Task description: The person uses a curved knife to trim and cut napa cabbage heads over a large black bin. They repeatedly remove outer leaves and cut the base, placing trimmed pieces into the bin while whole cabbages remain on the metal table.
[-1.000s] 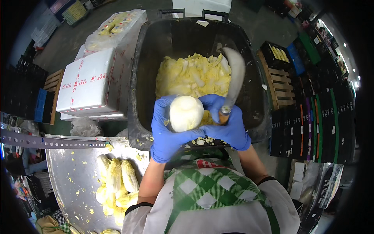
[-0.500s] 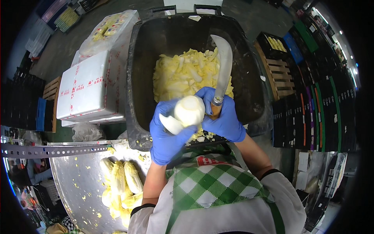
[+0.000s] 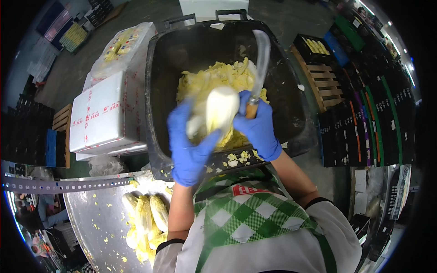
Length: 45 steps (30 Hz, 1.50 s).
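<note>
My right hand (image 3: 261, 129), in a blue glove, is closed round the wooden handle of a knife (image 3: 261, 59) whose curved blade points up and away. Its fingers also lie against a pale, trimmed napa cabbage (image 3: 221, 109), tilted between my hands. My left hand (image 3: 185, 144), gloved too and blurred, has its fingers spread on the cabbage's left, the thumb near its lower end. A white leaf piece (image 3: 195, 127) is smeared between palm and cabbage; whether the hand touches it I cannot tell. Below, yellow leaf trimmings (image 3: 214, 73) lie in a large black bin (image 3: 289, 102).
Several napa cabbages (image 3: 144, 216) lie on a metal table (image 3: 93, 218) at lower left. White foam boxes (image 3: 102, 111) stand left of the bin. To its right are a wooden pallet (image 3: 323, 82) and stacked black crates (image 3: 364, 127). Scraps stick to the bin's near rim.
My left hand has spread its fingers and moved left, away from the cabbage. The cabbage has turned more upright. The knife is still in my right hand. The view has shifted slightly.
</note>
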Each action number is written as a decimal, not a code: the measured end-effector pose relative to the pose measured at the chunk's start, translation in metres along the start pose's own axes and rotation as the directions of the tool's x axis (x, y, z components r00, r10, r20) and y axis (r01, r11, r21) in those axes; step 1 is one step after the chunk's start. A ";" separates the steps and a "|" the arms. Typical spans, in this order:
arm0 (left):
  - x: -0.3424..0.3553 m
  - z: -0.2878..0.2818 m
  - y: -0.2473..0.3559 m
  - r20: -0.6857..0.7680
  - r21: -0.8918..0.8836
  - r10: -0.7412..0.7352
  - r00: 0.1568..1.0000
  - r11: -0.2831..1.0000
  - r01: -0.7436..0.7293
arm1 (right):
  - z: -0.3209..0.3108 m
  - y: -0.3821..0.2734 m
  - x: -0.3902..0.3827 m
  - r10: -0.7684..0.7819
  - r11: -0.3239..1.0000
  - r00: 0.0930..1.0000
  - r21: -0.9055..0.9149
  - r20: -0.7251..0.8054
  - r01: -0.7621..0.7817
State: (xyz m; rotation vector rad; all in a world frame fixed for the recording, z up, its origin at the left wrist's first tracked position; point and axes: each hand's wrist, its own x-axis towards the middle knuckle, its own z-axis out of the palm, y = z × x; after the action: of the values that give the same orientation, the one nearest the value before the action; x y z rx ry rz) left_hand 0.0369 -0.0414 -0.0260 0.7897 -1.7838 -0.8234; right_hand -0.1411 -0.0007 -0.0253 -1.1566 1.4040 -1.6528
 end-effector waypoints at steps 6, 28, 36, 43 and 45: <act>0.011 0.017 0.000 0.122 -0.227 -0.200 0.972 0.948 0.223 | -0.011 0.007 0.008 -0.169 0.970 0.970 -0.146 0.173 0.195; 0.074 0.032 -0.059 0.228 -0.931 -0.721 0.654 0.034 0.363 | 0.023 -0.023 -0.038 0.186 0.899 0.838 0.255 0.513 -0.356; 0.042 0.050 -0.095 0.254 -0.949 -0.653 0.713 -0.025 0.315 | 0.070 -0.047 -0.001 -0.064 0.866 0.935 0.486 0.350 -0.122; 0.019 0.011 -0.036 0.366 -0.930 -0.447 0.816 -0.179 0.319 | 0.002 -0.033 0.016 -0.106 0.991 0.988 0.090 0.109 0.096; 0.015 0.006 -0.017 0.334 -0.942 -0.462 0.822 -0.132 0.309 | 0.000 -0.027 0.000 -0.057 0.992 0.984 0.122 0.170 0.036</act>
State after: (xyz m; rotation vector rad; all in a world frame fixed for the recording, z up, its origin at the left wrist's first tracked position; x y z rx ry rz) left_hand 0.0291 -0.0626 -0.0343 0.2626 -0.3031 -2.0839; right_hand -0.1395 0.0043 0.0007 -1.2406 1.1632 -1.6030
